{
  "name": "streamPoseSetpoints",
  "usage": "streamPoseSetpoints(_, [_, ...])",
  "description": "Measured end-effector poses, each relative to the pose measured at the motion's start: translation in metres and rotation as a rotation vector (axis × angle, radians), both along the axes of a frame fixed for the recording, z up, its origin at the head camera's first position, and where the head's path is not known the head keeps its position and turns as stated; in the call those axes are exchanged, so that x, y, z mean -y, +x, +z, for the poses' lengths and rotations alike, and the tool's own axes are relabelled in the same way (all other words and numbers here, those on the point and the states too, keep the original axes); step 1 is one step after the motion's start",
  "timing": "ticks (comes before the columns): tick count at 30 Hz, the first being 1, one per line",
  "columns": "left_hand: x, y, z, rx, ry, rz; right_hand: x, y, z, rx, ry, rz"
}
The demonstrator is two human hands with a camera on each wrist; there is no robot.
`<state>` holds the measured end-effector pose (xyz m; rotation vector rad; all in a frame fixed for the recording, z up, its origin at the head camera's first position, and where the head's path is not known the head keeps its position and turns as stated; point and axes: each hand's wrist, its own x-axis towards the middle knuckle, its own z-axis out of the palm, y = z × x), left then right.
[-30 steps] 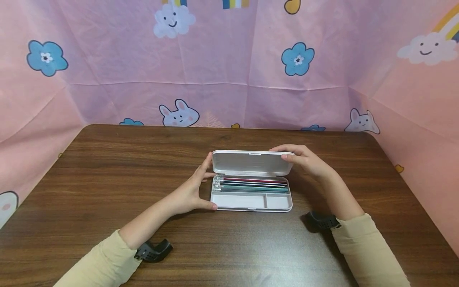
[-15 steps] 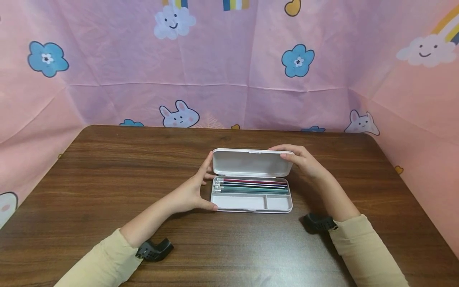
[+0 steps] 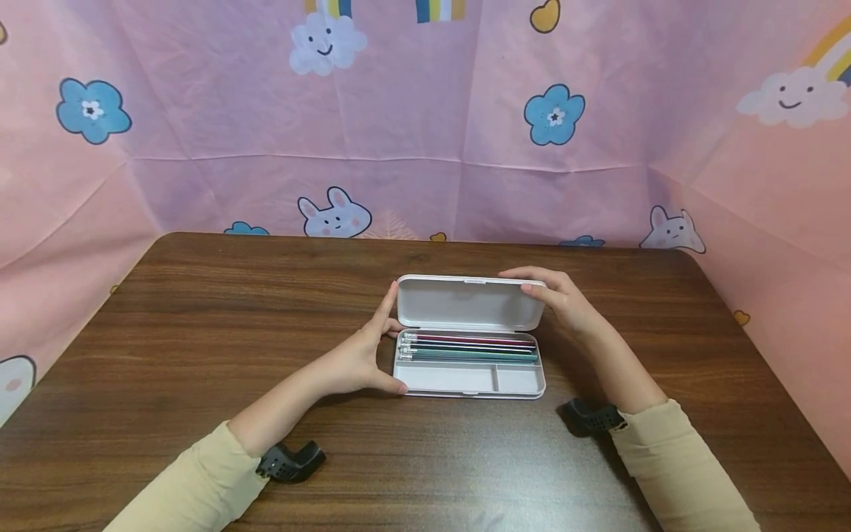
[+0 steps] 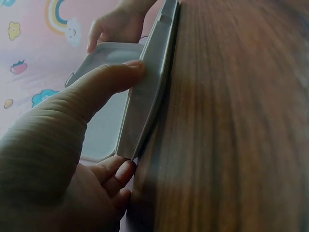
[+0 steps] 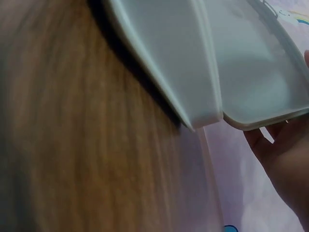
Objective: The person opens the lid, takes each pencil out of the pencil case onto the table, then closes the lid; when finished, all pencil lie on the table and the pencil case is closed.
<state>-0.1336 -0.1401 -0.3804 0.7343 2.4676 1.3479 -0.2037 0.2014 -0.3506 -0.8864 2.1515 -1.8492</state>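
A white pencil case (image 3: 447, 378) lies on the table with its lid (image 3: 470, 304) raised at the back. Several pencils (image 3: 469, 348) in dark red, dark and green shades lie side by side in its rear compartment. My left hand (image 3: 352, 362) holds the case's left end, thumb at the front corner and fingers spread towards the back; the left wrist view shows that thumb (image 4: 108, 82) on the case's front side. At the lid's right end, my right hand (image 3: 565, 299) pinches the edge, thumb inside and fingers behind. The right wrist view shows only part of this hand (image 5: 289, 159).
Two smaller compartments in front of the pencils hold nothing visible. The case stands on a brown wooden table (image 3: 266, 295). Behind and beside it hangs a pink patterned cloth (image 3: 412, 111). Black wrist straps (image 3: 290, 462) sit at both sleeves.
The lid has tipped back slightly, showing a little more of its inside. Both hands keep their hold. The whole head view has shifted a little.
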Motion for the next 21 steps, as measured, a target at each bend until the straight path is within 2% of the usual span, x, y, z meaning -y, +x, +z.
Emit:
streamPoseSetpoints(7, [0.000, -0.001, 0.001, -0.009, -0.034, 0.015, -0.002, 0.000, 0.001, -0.097, 0.058, -0.056])
streamPoseSetpoints(13, [-0.001, -0.002, 0.002, -0.009, -0.045, 0.020, -0.004, 0.005, 0.003, -0.105, 0.039, -0.062])
streamPoseSetpoints(17, [-0.001, -0.003, 0.002, 0.000, -0.050, 0.020, -0.007, 0.010, 0.008, -0.209, 0.107, -0.120])
streamPoseSetpoints(21, [0.000, -0.004, 0.002, 0.003, -0.061, 0.018, -0.007, 0.021, 0.018, -0.322, 0.167, -0.182])
